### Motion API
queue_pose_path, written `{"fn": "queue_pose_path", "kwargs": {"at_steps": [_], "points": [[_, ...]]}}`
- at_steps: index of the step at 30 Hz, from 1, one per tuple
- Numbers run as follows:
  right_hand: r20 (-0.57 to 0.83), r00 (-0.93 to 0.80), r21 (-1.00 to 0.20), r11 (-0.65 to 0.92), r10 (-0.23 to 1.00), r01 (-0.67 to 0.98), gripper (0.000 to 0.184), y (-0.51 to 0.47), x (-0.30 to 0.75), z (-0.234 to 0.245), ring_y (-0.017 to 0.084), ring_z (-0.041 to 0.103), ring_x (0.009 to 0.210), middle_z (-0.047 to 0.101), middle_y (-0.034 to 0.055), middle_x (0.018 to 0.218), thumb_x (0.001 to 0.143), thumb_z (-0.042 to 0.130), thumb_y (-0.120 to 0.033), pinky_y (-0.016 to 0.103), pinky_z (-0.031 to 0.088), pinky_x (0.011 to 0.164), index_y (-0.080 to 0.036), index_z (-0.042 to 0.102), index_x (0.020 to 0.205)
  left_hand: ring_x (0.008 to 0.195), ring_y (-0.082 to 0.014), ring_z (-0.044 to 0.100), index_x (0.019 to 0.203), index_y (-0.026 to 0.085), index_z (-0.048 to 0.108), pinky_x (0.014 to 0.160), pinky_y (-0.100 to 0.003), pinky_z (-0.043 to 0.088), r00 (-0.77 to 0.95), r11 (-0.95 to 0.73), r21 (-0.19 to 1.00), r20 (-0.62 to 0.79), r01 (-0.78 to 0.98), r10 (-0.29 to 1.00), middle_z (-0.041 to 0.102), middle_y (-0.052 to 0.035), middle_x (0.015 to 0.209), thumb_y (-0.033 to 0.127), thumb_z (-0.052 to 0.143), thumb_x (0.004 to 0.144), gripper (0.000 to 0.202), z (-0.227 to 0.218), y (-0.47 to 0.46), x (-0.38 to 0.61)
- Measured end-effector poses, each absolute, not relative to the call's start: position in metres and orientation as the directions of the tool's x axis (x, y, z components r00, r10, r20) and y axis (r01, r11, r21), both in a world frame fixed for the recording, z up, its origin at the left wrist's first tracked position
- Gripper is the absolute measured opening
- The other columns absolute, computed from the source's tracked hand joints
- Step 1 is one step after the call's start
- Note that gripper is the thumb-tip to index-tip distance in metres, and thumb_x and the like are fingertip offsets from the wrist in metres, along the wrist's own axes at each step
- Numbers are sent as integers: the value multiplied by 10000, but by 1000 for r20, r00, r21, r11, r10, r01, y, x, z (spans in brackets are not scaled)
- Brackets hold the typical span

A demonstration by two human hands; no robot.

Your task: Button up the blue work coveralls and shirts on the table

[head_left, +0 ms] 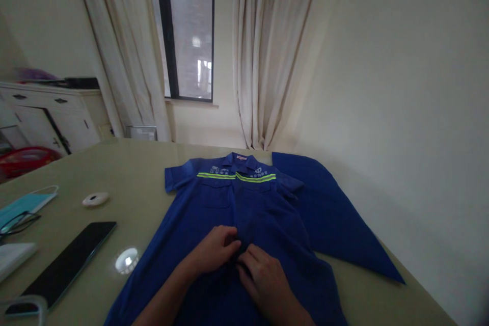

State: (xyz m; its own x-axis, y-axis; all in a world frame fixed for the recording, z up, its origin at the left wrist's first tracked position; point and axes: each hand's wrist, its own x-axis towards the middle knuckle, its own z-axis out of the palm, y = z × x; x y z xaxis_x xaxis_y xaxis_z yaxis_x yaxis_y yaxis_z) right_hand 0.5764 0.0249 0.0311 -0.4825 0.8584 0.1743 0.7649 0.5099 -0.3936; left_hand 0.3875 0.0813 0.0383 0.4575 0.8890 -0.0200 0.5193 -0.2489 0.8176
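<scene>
Blue shirt (214,209) is flat on the counter (141,173), directly under both hands and running on ahead of them. Long axis points away from the hands: collar (250,163) at the far end, lower part running back under the forearms and out of frame.

Key relation: front placket (234,209) runs lengthwise between the hands. Left hand (219,248) is on its left side, slightly farther up; right hand (263,275) is on its right, closer to the wearer. Neither clearly nearer the placket, fingertips of both almost meet over it.

Hand state: both part-curled, thumbs toward fingertips, tips on the fabric. Can't tell if either has cloth pinched; fingers cover the spot and it's dark there.

Shirt looks: front up, short sleeves spread, yellow-green stripe (255,179) across the chest with pale print above, flap pocket (215,196) ahead of the left hand. Fairly smooth up top, looser folds right of the right hand.

Dark blue cloth (332,219) lies ahead and right of the right hand, meeting the shirt's right sleeve. Black phone (64,265) well left of the left hand.
</scene>
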Motion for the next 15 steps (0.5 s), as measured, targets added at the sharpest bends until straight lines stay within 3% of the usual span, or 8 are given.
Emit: {"fn": "queue_pose_path", "kwargs": {"at_steps": [6,15], "points": [[221,-443,-493,492,869,718,149,30,576,33,173,675,892,680,14,997,997,562,-149,249,472,774,-242,677,978,603,-119,440,698,207,456,573,-256,276,361,-300,830,129,471,924,482,55,624,300,488,943,264,32,76,396],[190,-320,-737,350,928,578,141,32,580,34,165,664,847,687,1,895,978,610,-172,246,453,770,-218,695,876,600,-114,394,680,207,438,567,-258,257,313,-284,860,155,424,937,425,62,615,311,492,952,297,29,72,404]]}}
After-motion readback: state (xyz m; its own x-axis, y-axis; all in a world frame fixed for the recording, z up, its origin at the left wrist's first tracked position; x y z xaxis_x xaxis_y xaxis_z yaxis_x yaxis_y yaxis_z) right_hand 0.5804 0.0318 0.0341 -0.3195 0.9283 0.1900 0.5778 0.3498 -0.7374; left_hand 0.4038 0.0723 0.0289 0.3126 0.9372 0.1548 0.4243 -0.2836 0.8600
